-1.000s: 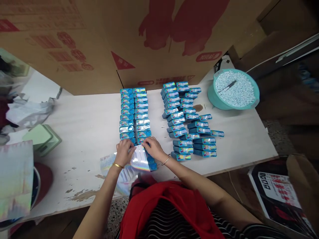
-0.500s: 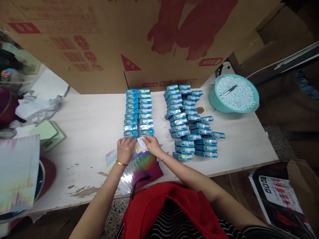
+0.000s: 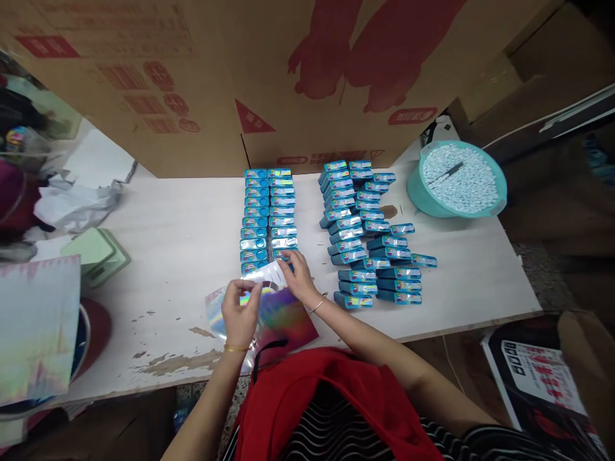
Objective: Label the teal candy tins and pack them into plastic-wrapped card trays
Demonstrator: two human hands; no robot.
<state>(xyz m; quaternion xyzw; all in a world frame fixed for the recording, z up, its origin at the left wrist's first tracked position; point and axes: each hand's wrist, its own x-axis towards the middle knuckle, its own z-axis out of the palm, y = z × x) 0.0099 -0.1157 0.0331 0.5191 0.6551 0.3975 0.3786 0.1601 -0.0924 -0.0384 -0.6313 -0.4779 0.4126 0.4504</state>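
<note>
Shiny holographic sheets (image 3: 288, 320) lie at the table's front edge beneath my hands. My left hand (image 3: 241, 312) is over their left part, its thumb and fingers pinched at a small clear strip or sticker that is hard to make out. Beside it, my right hand (image 3: 298, 276) touches the upper right edge of the sheets, its fingers closed on a pale or clear piece. Beyond my hands stand two neat columns of small blue tins (image 3: 256, 211). To the right, more blue tins (image 3: 349, 258) stand in uneven, staggered rows.
A turquoise basin (image 3: 432, 203) of small white pieces, with tweezers on top, sits at the back right. A large cardboard box (image 3: 202, 147) stands along the back. At left are a pale green scale (image 3: 108, 259), crumpled white plastic (image 3: 79, 205) and more holographic sheets (image 3: 38, 326).
My left hand has drawn back toward me and turned, moving away from the tins. My right hand has shifted slightly right and up. The pale label between them now lies lower in view or is hidden.
</note>
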